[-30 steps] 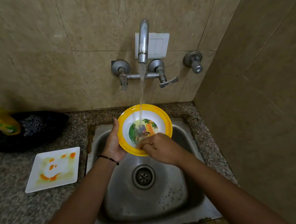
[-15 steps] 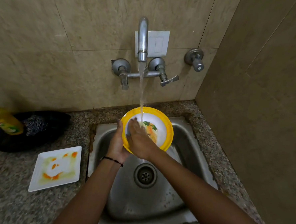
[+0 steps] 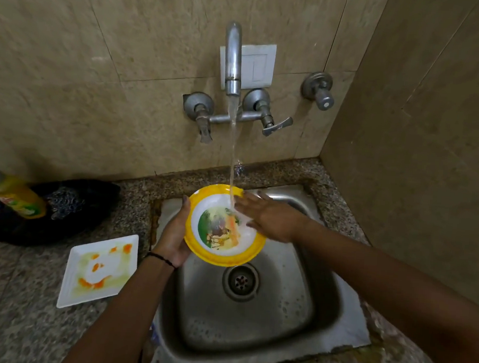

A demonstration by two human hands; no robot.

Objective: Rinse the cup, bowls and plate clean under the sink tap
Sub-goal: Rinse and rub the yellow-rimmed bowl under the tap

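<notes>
The right hand [image 3: 269,218] (now flat, fingers spread) has been swept rightward across the yellow-rimmed bowl [image 3: 226,225]; the left hand [image 3: 175,233] grips its rim; rubbing is judged unfinished.

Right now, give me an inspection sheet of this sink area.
Surface: speckled stone counter around a steel sink, basin wet.
Job's things: yellow-rimmed bowl tilted under the running tap; square white plate on the counter, orange residue on it.
Clutter: yellow bottle lying on a black bag.
Hands: left hand grips the bowl's rim; right hand open, fingers spread on the bowl's inside.
Cables: nothing seen.
Surroundings: tiled walls, white switch plate behind the tap, separate valve.
</notes>
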